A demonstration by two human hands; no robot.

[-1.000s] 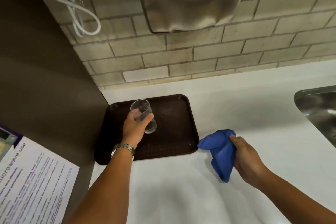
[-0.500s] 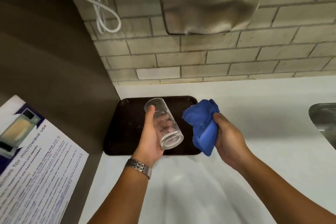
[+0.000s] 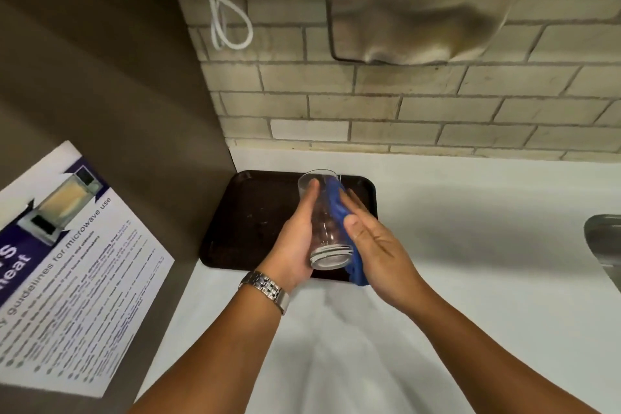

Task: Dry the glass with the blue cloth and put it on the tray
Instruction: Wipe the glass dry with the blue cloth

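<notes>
A clear drinking glass is held tilted above the dark brown tray, its base toward me and its mouth toward the wall. My left hand grips it from the left side, thumb along the top. My right hand presses the blue cloth flat against the glass's right side. Most of the cloth is hidden between my palm and the glass, and a corner hangs out below my hand. The tray lies on the white counter in the corner by the wall.
A brown cabinet side carrying a microwave-use notice stands at the left. A steel hand dryer and a looped white cable hang on the brick wall. A steel sink edge shows at the right.
My left hand lifted the glass off the tray and tipped it. My right hand brought the blue cloth from the counter up against the glass's right side.
</notes>
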